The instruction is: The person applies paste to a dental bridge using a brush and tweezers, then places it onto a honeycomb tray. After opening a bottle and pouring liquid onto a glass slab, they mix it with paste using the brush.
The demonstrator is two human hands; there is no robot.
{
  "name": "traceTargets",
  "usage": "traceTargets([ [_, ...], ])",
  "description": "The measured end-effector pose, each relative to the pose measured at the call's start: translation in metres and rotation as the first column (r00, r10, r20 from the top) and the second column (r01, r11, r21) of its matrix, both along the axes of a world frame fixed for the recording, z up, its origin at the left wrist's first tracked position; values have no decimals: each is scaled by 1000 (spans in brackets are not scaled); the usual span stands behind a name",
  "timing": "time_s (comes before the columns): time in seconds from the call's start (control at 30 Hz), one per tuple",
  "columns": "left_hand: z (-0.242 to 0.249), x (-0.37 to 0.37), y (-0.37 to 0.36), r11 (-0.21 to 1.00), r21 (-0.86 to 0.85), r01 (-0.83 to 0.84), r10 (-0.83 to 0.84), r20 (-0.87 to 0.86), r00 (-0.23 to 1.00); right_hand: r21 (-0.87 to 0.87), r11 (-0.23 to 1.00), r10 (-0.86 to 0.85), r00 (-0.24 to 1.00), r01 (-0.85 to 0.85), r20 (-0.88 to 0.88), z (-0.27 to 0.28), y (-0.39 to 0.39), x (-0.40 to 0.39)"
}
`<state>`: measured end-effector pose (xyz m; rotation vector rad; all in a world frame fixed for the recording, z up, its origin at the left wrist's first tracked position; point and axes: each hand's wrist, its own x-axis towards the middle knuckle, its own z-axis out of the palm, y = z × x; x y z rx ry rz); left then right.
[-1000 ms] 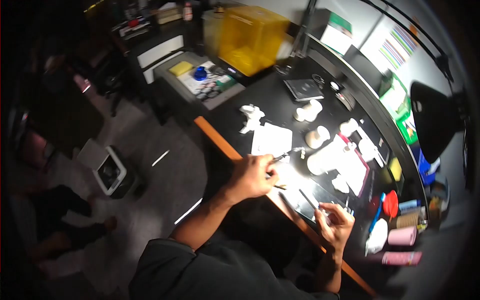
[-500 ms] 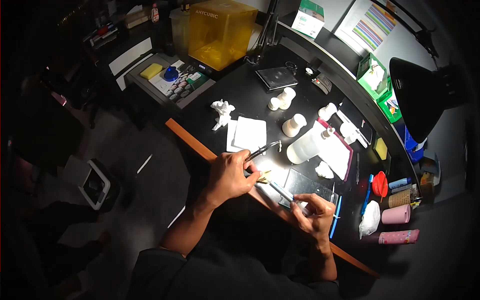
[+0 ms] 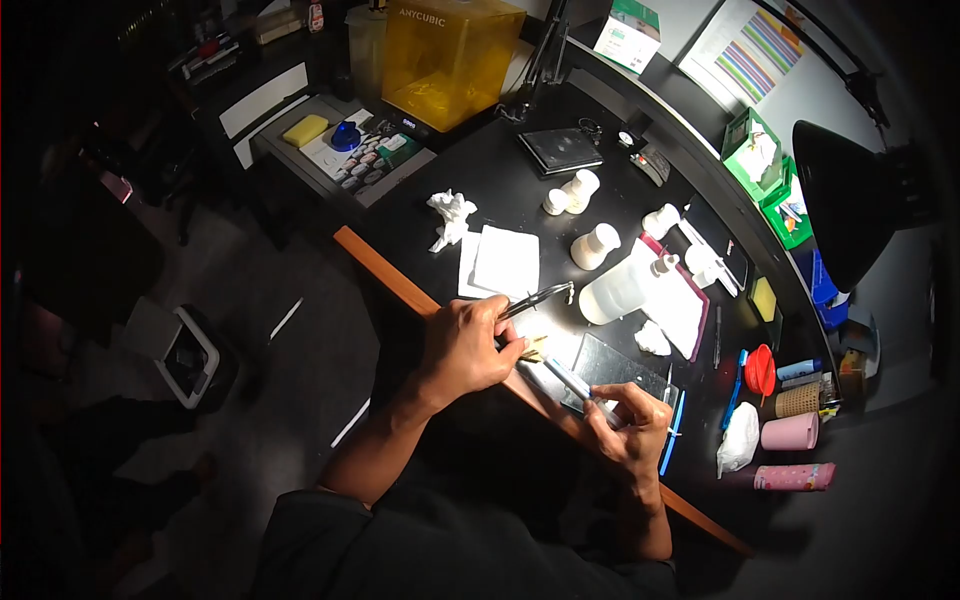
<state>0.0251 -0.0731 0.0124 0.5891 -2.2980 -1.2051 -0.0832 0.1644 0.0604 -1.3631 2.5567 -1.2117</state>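
My left hand (image 3: 470, 343) is closed in a pinch near the desk edge, on a small yellowish piece (image 3: 536, 349) at its fingertips. A slim dark tweezers-like tool (image 3: 540, 299) also sticks out of this hand, pointing away from me. My right hand (image 3: 630, 422) is closed around a slender whitish tube (image 3: 568, 379), shaped like a syringe, whose front end points at the yellowish piece. Under that tube lies a clear glass-like plate (image 3: 606, 359). Bright lamp light falls between the hands; the lower fingers of both are partly hidden.
Beyond the hands stand a squeeze bottle (image 3: 612, 293) and a small white jar (image 3: 596, 246). White paper sheets (image 3: 507, 262) and crumpled tissue (image 3: 452, 218) lie at left. A black lamp (image 3: 848, 205) hangs at right above pink rolls (image 3: 790, 433). The desk's wooden edge (image 3: 385, 272) runs diagonally.
The view has shifted slightly, so the desk items sit a little further right. Both hands keep their grips, with the tube's tip still close to the yellowish piece.
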Motion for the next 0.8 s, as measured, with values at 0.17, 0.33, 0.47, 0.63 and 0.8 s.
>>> traceTargets([
  [0.17, 1, 1, 0, 1000, 0, 4, -4, -8, 1000, 7, 1000, -1, 1000, 1, 9, -2, 0, -1],
  [0.33, -1, -1, 1, 999, -33, -15, 13, -57, 998, 1, 1000, -1, 1000, 1, 22, -1, 0, -1],
  [0.47, 0, -1, 0, 1000, -3, -8, 8, -51, 999, -12, 1000, 23, 1000, -22, 17, -2, 1, -1],
  [0.63, -4, -1, 1, 1000, -25, -17, 16, -72, 997, -19, 1000, 17, 1000, -17, 22, -3, 0, -1],
  [0.8, -4, -2, 1, 1000, -24, -19, 17, -59, 998, -15, 999, 29, 1000, -29, -7, -4, 0, -2],
])
